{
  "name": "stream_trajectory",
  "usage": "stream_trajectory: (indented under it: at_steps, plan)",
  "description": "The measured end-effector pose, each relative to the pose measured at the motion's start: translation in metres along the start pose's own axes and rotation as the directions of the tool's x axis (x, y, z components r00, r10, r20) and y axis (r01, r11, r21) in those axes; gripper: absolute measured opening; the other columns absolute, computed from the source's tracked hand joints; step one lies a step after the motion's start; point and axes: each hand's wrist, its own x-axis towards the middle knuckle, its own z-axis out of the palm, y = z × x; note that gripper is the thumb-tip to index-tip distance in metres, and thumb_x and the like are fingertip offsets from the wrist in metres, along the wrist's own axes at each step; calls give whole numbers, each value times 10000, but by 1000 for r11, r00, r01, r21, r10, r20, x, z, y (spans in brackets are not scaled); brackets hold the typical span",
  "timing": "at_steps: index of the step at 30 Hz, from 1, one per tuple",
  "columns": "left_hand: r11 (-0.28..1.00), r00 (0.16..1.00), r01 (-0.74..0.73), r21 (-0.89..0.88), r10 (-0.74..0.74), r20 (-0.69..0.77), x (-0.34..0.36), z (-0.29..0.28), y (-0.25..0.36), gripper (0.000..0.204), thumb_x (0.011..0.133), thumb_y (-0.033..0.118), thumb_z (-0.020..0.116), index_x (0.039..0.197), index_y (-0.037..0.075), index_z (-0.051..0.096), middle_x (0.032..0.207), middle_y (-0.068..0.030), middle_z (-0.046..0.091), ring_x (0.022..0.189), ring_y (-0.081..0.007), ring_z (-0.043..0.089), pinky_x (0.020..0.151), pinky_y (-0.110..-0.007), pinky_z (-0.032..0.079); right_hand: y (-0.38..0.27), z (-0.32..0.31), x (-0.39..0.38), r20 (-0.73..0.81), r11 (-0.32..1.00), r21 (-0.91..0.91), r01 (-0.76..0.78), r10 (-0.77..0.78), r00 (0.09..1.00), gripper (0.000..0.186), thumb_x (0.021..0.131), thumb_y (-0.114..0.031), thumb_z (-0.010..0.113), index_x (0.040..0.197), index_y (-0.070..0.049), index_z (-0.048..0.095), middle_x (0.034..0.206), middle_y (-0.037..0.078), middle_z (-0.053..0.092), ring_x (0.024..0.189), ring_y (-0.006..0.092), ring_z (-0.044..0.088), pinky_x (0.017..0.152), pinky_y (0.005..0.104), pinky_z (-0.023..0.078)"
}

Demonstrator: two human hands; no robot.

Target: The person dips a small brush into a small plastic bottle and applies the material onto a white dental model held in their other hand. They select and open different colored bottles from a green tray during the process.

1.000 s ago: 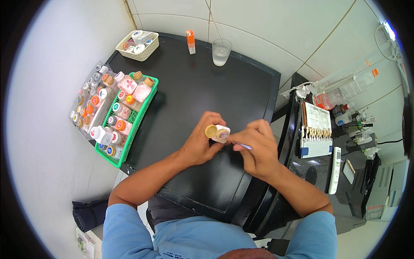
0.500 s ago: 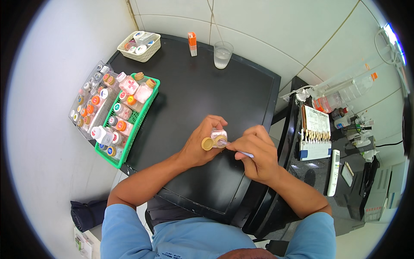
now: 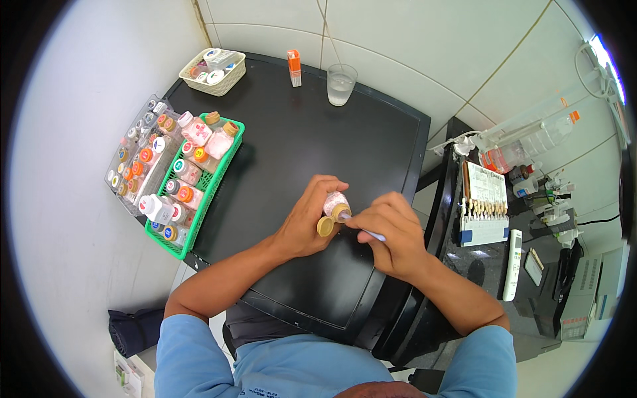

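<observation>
Green basket (image 3: 219,178) of capped bottles at the table (image 3: 285,132) left edge.
Left hand (image 3: 308,219) grips a small pinkish jar (image 3: 334,202), tan lid (image 3: 325,227) off; right hand (image 3: 388,232) pinches a thin white tool (image 3: 371,234).

1. My left hand (image 3: 304,222) and right hand (image 3: 388,232) meet mid-table (image 3: 279,132), a bottle (image 3: 334,204) between them.
2. Basket (image 3: 225,169) of bottles on the table's left edge, tray (image 3: 133,156) left of it.
3. Small basket (image 3: 212,71) at the far-left corner.
4. Glass (image 3: 341,84) at the far edge, box (image 3: 294,67) just left of it.
5. Remote (image 3: 512,255) on the side table, right.
</observation>
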Motion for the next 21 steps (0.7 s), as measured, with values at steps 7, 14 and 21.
stream_trajectory:
  at_steps: [7, 14, 21]
  plan:
    - [1000, 1000, -8, -11, 7, -23, 3, -1, 4, 612, 923, -6, 884, 1481, 39, 638, 1346, -167, 646, 1180, -301, 717, 985, -403, 599, -4, -4, 4, -5, 999, -34, 23, -23, 1000, 220, 924, -129, 862, 1131, -83, 804, 974, 36, 743, 912, 287, 638, 836, 413, 480]
    - [1000, 1000, 15, -27, -15, -27, 5, -2, 4, 598, 883, 14, 930, 1430, 44, 692, 1303, -145, 683, 1171, -281, 760, 973, -400, 627, -3, -9, 0, -67, 997, 30, 66, -64, 996, 239, 912, -147, 863, 1126, -62, 798, 956, 52, 749, 879, 298, 638, 805, 420, 488]
    - [998, 999, 34, -52, -34, 5, 2, -1, 2, 636, 870, -12, 906, 1445, 42, 640, 1322, -152, 643, 1207, -306, 712, 1000, -409, 602, -6, -11, 4, -68, 987, -69, 147, -152, 986, 248, 885, -144, 873, 1107, -62, 799, 952, 43, 747, 884, 287, 633, 824, 424, 482]
